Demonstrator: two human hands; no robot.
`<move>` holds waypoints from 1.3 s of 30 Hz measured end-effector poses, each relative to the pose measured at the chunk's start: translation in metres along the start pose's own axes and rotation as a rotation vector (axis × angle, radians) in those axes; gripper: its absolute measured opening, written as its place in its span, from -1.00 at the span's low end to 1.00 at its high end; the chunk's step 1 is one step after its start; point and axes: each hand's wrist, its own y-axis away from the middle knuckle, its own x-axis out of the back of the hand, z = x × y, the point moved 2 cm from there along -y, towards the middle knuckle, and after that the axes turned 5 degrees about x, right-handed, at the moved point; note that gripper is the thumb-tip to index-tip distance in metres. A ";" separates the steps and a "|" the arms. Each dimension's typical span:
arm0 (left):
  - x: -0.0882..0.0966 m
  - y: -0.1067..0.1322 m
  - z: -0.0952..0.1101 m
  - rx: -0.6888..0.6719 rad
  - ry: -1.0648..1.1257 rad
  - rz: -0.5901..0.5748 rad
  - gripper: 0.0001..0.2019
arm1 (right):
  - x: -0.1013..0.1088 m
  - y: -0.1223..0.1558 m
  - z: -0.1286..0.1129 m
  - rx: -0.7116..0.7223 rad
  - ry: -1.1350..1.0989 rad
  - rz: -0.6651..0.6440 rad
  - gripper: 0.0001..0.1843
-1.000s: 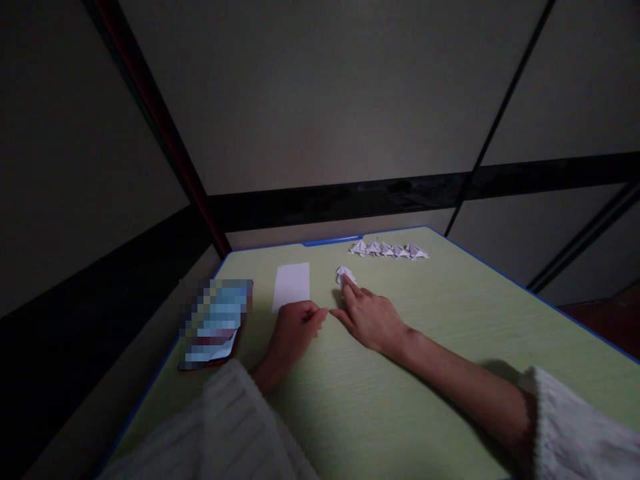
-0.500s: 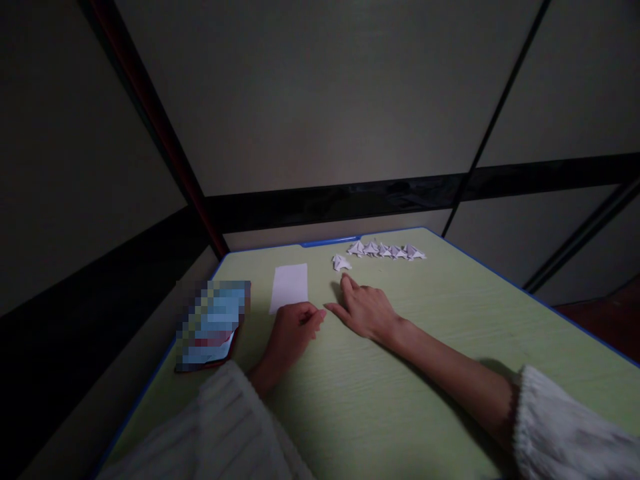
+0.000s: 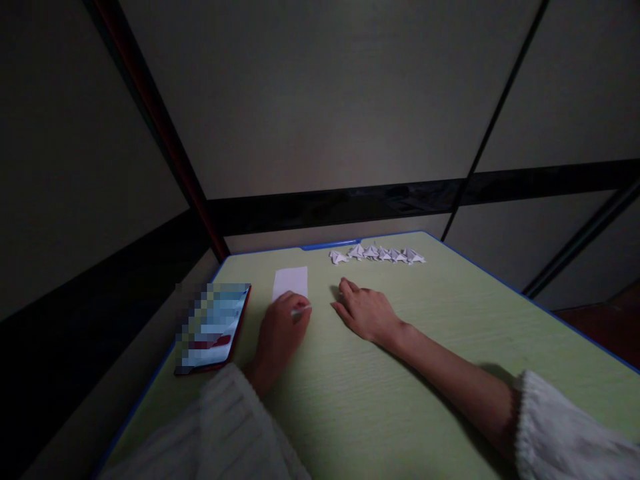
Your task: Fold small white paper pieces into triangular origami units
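A white sheet of paper [image 3: 290, 283] lies flat on the pale green table [image 3: 400, 400], left of centre. My left hand [image 3: 278, 337] rests on the sheet's near edge and lifts that edge between fingers and thumb. My right hand [image 3: 364, 311] lies flat on the table just right of the sheet, fingers loosely stretched, holding nothing. Along the table's far edge stands a row of several small folded white paper figures [image 3: 377, 255], a short way beyond my right hand.
A phone in a red case [image 3: 213, 327], its screen lit, lies at the table's left edge beside my left hand. The table has a blue rim [image 3: 330, 244]. Dark-framed wall panels rise behind it. White knitted sleeves cover both my forearms.
My right hand pushed one folded figure up to the left end of the far row, then drew back. My left hand slid onto the sheet's near edge and pinched it.
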 end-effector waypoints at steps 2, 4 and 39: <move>0.001 -0.001 -0.009 -0.103 -0.195 0.047 -0.75 | 0.001 0.001 -0.001 0.012 0.002 -0.002 -0.66; -0.001 -0.001 -0.018 -0.121 -0.351 0.003 -0.64 | 0.002 0.002 -0.001 0.025 0.006 0.004 -0.68; 0.009 0.002 -0.030 -0.370 -0.352 -0.245 -0.74 | 0.006 0.006 0.001 0.114 0.022 -0.032 -0.71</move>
